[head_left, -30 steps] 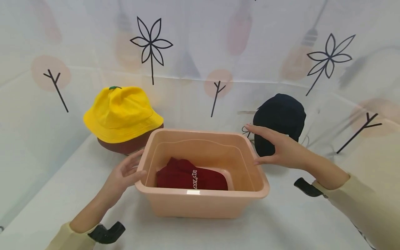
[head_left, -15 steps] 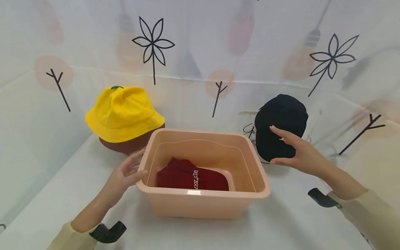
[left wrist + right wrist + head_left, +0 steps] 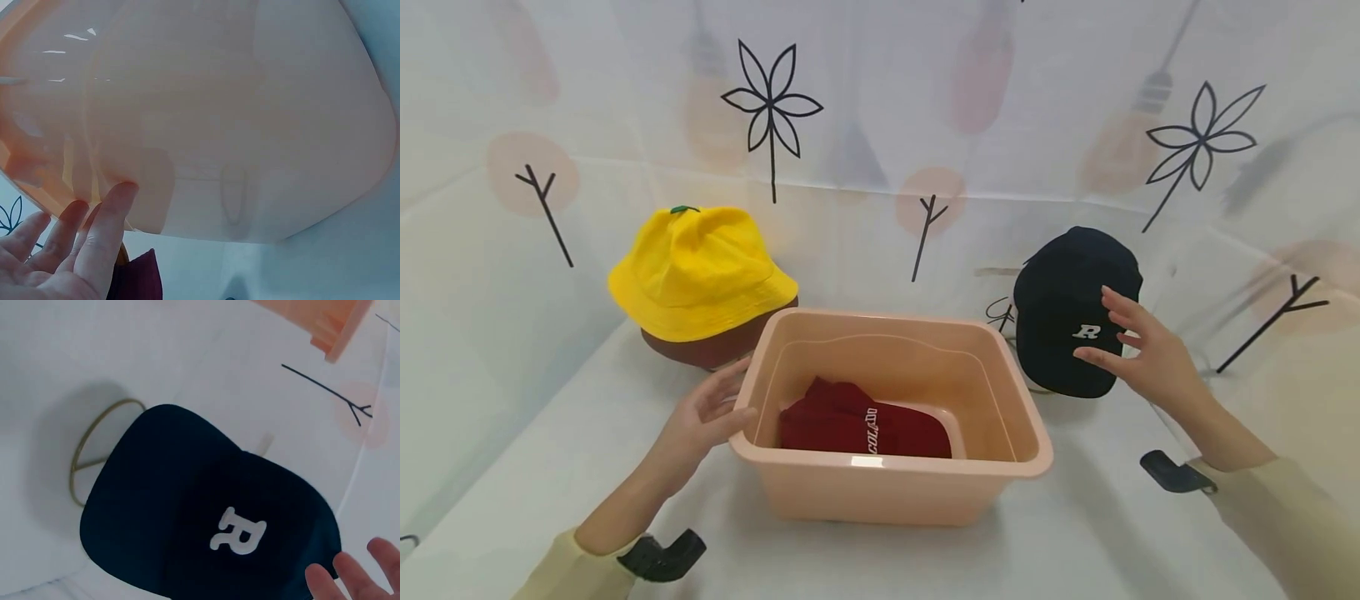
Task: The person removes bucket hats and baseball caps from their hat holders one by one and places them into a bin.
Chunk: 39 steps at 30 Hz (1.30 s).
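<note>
White table [image 3: 895, 562] backed by patterned sheet [image 3: 842, 242]. Red cap [image 3: 838, 423] contained in bin [image 3: 880, 492]. Bin's left side touched by left hand [image 3: 700, 423], fingers extended. Right of bin, dark cap [image 3: 1060, 287] overlapped by right hand [image 3: 1161, 362], grip wide; contact unclear.

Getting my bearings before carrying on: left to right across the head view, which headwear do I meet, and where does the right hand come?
Yellow bucket hat → red cap → dark cap → right hand.

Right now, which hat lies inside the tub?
The dark red cap with white lettering; the yellow hat and the cap marked R are outside the tub.
</note>
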Motion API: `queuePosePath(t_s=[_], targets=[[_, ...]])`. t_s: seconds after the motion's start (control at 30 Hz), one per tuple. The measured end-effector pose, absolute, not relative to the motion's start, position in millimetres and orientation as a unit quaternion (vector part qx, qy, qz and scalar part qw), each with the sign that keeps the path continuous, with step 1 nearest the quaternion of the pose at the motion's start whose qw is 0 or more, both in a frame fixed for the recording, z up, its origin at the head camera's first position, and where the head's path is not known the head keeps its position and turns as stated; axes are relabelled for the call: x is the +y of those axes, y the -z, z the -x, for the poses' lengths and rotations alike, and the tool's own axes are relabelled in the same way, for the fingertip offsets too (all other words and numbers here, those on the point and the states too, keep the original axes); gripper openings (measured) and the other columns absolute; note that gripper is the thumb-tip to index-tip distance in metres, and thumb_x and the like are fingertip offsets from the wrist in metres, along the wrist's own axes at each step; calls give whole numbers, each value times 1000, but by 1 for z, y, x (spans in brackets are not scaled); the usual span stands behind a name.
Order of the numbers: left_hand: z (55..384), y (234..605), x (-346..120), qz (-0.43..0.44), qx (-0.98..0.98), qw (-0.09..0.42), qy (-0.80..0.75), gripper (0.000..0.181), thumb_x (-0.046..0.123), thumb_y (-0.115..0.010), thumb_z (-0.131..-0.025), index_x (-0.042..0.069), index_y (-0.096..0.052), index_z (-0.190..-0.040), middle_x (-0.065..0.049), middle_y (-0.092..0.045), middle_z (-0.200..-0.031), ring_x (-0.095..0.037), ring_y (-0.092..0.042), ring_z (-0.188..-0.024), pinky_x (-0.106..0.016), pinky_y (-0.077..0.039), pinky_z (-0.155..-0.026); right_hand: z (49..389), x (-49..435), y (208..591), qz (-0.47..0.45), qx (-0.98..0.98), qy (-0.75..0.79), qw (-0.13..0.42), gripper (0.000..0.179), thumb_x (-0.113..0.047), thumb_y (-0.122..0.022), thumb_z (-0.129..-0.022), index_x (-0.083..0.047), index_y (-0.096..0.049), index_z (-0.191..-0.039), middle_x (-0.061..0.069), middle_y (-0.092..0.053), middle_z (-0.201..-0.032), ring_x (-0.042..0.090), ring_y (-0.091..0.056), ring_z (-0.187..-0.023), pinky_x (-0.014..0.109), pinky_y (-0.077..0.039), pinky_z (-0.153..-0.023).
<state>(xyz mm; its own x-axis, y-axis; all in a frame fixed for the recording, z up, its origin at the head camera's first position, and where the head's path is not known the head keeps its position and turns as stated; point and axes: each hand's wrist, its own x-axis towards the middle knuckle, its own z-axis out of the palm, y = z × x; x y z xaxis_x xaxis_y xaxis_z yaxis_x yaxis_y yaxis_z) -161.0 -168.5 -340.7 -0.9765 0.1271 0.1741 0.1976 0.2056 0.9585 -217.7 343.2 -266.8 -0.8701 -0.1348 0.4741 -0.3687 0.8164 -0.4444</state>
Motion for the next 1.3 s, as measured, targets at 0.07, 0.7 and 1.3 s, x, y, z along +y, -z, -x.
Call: queuePosePath(t_s=[0.07,0.7,1.3], targets=[[161,341,-168,105,-775,29,622,66,23,-65,-86,18,-34,-144,-12,-37,-143,-39,-45,-121,-49,-47,-86,223,346,267,-110,-928,-283,218,87,-24,-74,-80,-16,-22,-149,24,-33,-143,46,-38,-122,58,-35,-91],[163,342,-169,98,-773,27,626,66,24,-65,-86,19,-34,-143,-11,-39,-141,-37,-47,-120,-48,-47,-87,269,367,260,95,-888,-390,225,85,-52,-59,-84,-15,-18,-150,14,-21,-151,33,-23,-136,51,-30,-102],[162,341,-170,102,-764,18,637,65,24,-65,-86,18,-34,-143,-11,-41,-139,-36,-49,-118,-48,-47,-87,296,374,259,164,-834,-488,199,70,-48,-54,-88,-17,-31,-146,6,-13,-154,29,-16,-138,44,-23,-109]])
